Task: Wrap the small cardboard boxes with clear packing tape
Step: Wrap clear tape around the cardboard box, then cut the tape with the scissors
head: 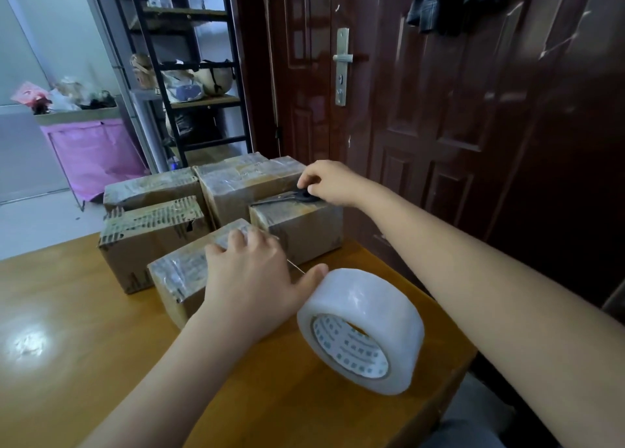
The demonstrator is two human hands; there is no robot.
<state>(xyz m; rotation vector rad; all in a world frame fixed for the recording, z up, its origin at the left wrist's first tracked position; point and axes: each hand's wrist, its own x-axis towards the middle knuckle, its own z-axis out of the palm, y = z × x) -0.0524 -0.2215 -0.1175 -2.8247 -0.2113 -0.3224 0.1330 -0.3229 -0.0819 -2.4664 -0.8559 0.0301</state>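
- Left hand [248, 272]: fingers spread flat on the near small box [189, 273], pressing it to the wooden table [84, 363], probably to steady it while the tape is cut
- Right hand [326, 182]: fingers curled round the black handles of scissors [287, 195] lying on the box at right [297, 226], likely picking them up for the cut
- Tape roll [360, 329]: clear, on edge just right of the left hand, a thin strand running back toward the near box
- Other boxes [152, 228]: grouped behind, already glossy with tape
- Writing: blue print on the roll's core, too small to read
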